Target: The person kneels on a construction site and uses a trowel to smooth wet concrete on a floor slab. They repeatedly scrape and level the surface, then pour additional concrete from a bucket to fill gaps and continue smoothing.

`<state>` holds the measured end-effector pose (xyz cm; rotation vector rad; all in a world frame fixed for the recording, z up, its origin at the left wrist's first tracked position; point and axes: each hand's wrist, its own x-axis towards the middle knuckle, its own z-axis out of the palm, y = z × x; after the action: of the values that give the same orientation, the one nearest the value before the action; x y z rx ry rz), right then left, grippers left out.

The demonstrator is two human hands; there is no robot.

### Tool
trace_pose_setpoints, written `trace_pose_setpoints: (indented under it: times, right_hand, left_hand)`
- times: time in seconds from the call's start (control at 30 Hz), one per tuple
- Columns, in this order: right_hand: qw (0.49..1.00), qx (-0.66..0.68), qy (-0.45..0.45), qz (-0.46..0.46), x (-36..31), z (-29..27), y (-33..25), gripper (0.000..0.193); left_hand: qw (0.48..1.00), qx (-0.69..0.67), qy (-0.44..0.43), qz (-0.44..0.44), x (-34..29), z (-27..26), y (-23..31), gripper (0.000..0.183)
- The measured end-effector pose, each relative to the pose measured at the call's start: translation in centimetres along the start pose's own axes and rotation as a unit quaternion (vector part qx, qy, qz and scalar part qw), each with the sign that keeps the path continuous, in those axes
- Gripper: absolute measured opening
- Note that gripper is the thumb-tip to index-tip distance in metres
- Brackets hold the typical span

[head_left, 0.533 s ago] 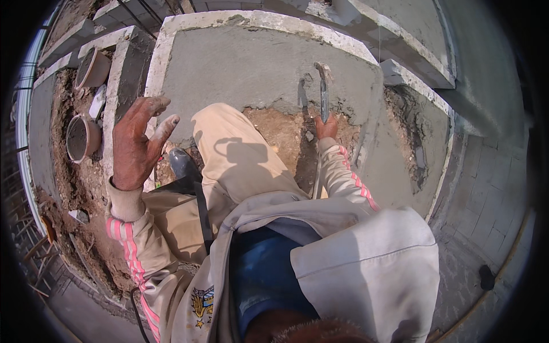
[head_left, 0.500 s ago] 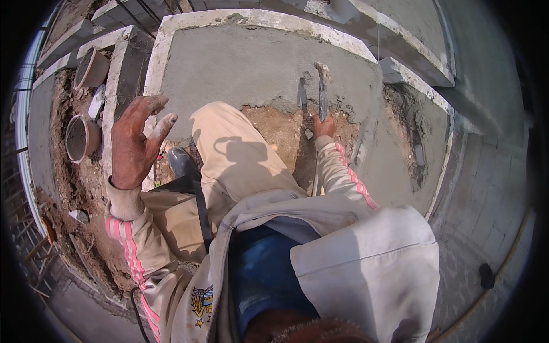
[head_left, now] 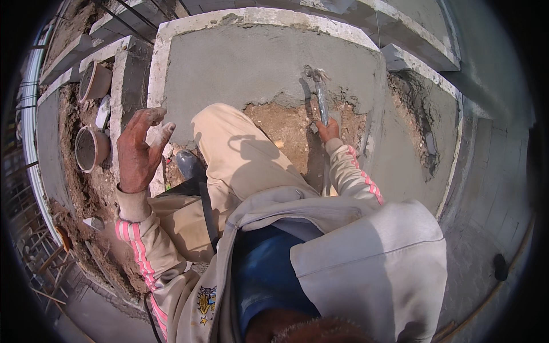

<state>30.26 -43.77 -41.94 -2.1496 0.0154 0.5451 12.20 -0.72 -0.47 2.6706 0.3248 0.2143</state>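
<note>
My right hand (head_left: 328, 131) is wrapped around the handle of a hammer (head_left: 322, 98). The hammer's dusty head is at the far end, over the lower part of a grey mortar surface (head_left: 240, 63). Below the mortar's ragged edge lies bare brown soil (head_left: 280, 123), with my right hand above it. My left hand (head_left: 140, 151) is raised at the left with nothing in it, its fingers curved and the thumb apart. Grey dust coats its fingertips. Whether the hammer head touches the mortar, I cannot tell.
Two round tubs stand on soil at the left, a far tub (head_left: 95, 82) and a nearer tub (head_left: 91, 150). A pale block edge (head_left: 274, 18) frames the mortar. Dark rods (head_left: 134, 20) rise at the upper left. A dark boot (head_left: 190, 165) shows beside my knee.
The hammer's head has turned, showing broader now and slightly lower and further left. My right hand has shifted a little right and down. The left hand keeps its pose.
</note>
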Motion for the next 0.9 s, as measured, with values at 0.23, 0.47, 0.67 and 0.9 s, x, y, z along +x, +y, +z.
trace_pose_setpoints:
  times: [0.23, 0.47, 0.67, 0.9]
  right_hand:
    - [0.976, -0.080, -0.144, 0.145, -11.5, 1.2, 3.1, 0.037]
    - [0.924, -0.364, 0.060, 0.095, -14.3, -4.0, 0.2, 0.067]
    - [0.920, -0.284, -0.001, 0.271, -15.2, -5.3, 5.2, 0.068]
    - [0.962, -0.158, 0.220, -0.034, -11.7, -6.4, 5.3, 0.044]
  left_hand:
    - [1.000, 0.003, -0.021, -0.003, 0.2, 0.4, 0.2, 0.026]
    - [0.998, 0.023, -0.059, -0.003, 0.3, 1.5, 0.4, 0.027]
    - [0.998, -0.008, -0.054, 0.011, 1.0, 2.0, 0.4, 0.024]
    - [0.998, 0.000, -0.051, -0.036, -0.1, 2.1, -1.3, 0.025]
